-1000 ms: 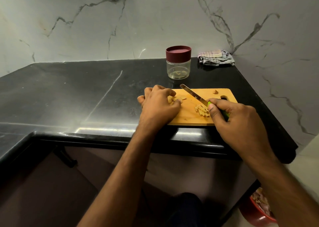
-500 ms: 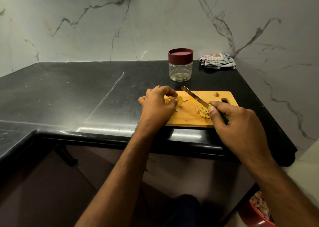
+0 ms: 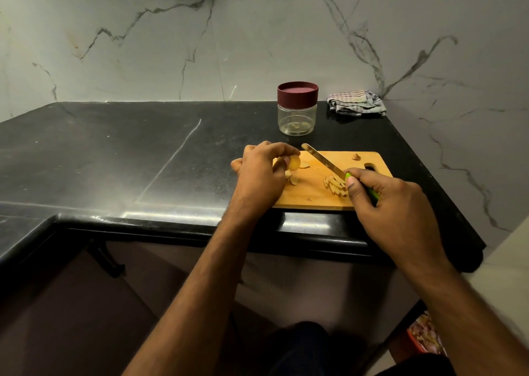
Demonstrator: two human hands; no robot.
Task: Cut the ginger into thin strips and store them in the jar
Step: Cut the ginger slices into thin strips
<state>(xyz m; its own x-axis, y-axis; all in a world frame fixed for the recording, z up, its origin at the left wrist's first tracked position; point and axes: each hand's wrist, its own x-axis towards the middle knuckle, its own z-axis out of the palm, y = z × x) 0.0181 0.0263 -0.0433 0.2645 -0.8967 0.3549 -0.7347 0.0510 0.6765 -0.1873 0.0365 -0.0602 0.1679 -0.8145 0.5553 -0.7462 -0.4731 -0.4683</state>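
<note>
Left hand (image 3: 259,172): centre of frame, over the left end of the board; fingers curled, pinching a pale ginger slice (image 3: 294,163) raised off the wood.
Right hand (image 3: 392,204): right of centre, closed round the green handle of the knife (image 3: 325,160); blade slants up-left across the board.
Cutting board (image 3: 315,198): wooden, near the front edge of the black counter (image 3: 114,158).
Cut strips (image 3: 334,185): small heap just beside the right thumb.
Loose slices (image 3: 292,178): below the left fingers; number unclear, partly hidden.
Stray piece (image 3: 356,156): board's upper right.
Jar (image 3: 297,108): behind the board, upright, maroon lid on.
Cloth (image 3: 356,102): folded, right of the jar.
</note>
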